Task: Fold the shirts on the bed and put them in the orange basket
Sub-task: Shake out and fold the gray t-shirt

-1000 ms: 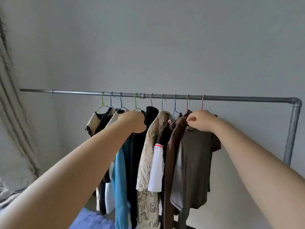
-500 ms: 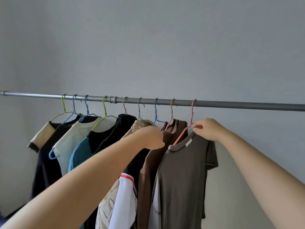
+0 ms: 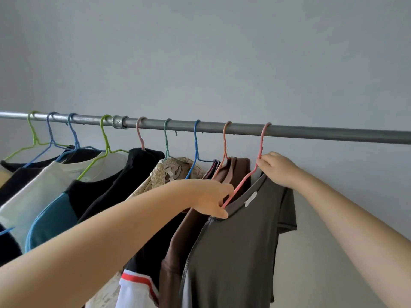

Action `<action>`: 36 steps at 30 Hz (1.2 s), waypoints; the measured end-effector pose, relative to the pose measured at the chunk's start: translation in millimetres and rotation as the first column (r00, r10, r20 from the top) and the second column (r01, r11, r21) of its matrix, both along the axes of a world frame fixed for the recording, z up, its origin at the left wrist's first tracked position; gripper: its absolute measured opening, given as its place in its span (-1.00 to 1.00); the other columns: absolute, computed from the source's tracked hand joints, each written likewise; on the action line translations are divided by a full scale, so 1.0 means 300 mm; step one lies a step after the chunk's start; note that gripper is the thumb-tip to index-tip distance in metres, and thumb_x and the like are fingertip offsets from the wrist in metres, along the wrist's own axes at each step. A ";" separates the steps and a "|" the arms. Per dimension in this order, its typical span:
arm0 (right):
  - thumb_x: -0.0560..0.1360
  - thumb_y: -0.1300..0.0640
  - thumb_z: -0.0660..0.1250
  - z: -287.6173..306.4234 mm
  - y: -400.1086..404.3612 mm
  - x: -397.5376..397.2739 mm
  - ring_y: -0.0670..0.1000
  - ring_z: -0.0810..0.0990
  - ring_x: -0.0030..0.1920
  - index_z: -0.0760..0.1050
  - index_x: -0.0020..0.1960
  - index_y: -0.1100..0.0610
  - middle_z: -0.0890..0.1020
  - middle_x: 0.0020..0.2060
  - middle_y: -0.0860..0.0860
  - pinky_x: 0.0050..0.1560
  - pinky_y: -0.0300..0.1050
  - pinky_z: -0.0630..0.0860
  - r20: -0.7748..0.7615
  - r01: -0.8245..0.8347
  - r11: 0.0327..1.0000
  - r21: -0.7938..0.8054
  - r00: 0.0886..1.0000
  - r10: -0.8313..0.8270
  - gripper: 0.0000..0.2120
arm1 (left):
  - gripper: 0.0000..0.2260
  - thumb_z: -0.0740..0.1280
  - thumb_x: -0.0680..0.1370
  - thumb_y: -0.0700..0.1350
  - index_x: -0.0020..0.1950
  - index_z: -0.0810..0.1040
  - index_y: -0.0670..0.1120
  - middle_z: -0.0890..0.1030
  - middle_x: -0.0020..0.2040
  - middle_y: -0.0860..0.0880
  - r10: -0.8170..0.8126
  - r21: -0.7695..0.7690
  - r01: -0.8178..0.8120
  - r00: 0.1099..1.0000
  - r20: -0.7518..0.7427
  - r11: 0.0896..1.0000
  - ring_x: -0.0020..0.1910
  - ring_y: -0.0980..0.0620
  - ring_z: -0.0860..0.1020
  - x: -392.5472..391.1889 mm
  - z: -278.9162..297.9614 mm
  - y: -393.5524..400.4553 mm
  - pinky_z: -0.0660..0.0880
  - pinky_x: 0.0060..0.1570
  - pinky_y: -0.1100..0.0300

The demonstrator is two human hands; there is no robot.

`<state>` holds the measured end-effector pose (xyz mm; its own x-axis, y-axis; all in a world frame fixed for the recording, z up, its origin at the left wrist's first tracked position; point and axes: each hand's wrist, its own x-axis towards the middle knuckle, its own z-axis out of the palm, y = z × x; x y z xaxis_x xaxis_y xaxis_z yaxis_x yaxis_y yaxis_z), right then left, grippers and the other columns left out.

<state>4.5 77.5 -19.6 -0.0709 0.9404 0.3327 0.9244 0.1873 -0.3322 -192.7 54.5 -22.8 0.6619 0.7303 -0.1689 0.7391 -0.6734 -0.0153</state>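
The left hand (image 3: 210,200) pinches the collar and the sloping pink hanger (image 3: 242,185) of a grey shirt (image 3: 233,252). The right hand (image 3: 275,170), at two o'clock from the left, grips the hanger's neck and the far shoulder seam. The shirt hangs at the right end of the rail (image 3: 311,132), at five o'clock in view, just beside a brown shirt (image 3: 178,245). It looks soft, thin and light, so it will likely sag and slip off the wire; holding collar and shoulders seems safest. It is dark grey, short-sleeved, with a pale neck label and visible stitched seams. Neither bed nor basket is in view.
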 end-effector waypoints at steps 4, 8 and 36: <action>0.64 0.03 -0.02 -0.039 0.051 0.022 0.00 0.43 -0.04 0.44 0.12 0.22 0.45 -0.06 0.06 -0.03 -0.17 0.32 -0.007 -0.047 0.999 -0.025 0.999 0.047 -0.65 | -0.58 0.22 0.58 -0.09 0.39 0.23 -0.17 0.57 0.03 -0.10 0.044 0.058 -0.040 0.997 -0.060 0.998 0.08 -0.10 0.49 0.004 -0.038 0.013 0.44 0.04 0.07; 0.64 0.04 -0.06 -0.065 0.102 0.027 -0.04 0.45 -0.19 0.40 -0.14 0.19 0.46 -0.24 0.02 -0.07 -0.15 0.35 -0.026 -0.104 0.992 0.069 0.994 0.106 -0.64 | -0.84 0.18 0.57 -0.19 0.13 0.37 -0.18 0.33 -0.26 0.05 0.090 0.103 -0.082 0.993 -0.073 0.991 0.11 -0.11 0.42 0.005 -0.051 0.038 0.29 -0.27 0.22; 0.62 -0.03 0.03 0.067 -0.048 -0.685 0.07 0.43 -0.42 0.47 -0.30 0.15 0.46 -0.47 0.05 -0.42 -0.22 0.26 -0.012 -0.567 0.582 0.582 0.710 0.704 -0.56 | -0.69 0.13 0.61 0.02 -0.32 0.34 -0.03 0.39 -0.35 0.06 0.726 0.019 -0.894 0.375 0.577 0.448 -0.37 0.16 0.35 -0.577 -0.074 -0.536 0.31 -0.32 0.36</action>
